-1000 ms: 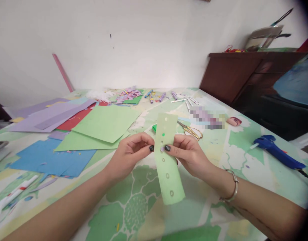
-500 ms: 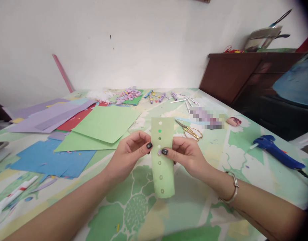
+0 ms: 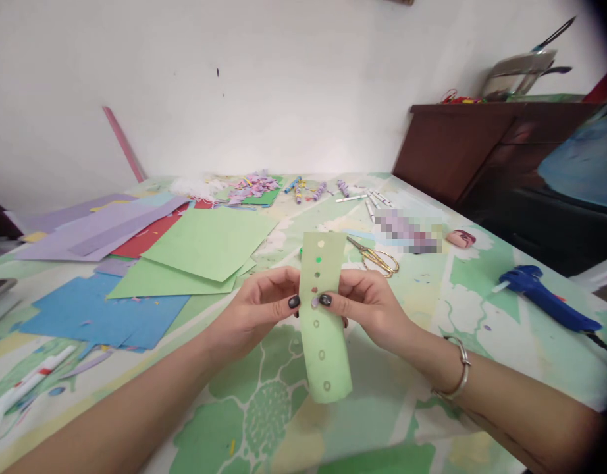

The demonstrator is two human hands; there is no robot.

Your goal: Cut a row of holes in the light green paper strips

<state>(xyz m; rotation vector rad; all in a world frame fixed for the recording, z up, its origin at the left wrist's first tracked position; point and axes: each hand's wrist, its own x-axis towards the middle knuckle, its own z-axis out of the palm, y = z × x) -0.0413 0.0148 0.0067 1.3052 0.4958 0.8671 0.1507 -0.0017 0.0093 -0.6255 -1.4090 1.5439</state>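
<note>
A light green paper strip (image 3: 328, 355) hangs upright between my hands, its lower end curving toward me. Down its middle runs a row of small round holes or marks, with different colours showing in the upper ones. My left hand (image 3: 274, 299) pinches its left edge, thumb in front and fingers behind. On the right edge, my right hand (image 3: 365, 303) grips the strip the same way, its thumb beside a pale purple dot. Gold-handled scissors (image 3: 377, 258) lie on the table just beyond my right hand.
Green sheets (image 3: 209, 243), blue paper (image 3: 101, 313) and purple paper (image 3: 106, 227) spread over the left side. A blue glue gun (image 3: 550, 299) lies at the right. Paper scraps (image 3: 257, 187), markers (image 3: 353, 197) and a pink object (image 3: 461, 238) sit farther back.
The strip has tilted and shifted slightly right, its lower end swinging right and toward me. The colours seen at some holes differ. Both hands keep their hold.
</note>
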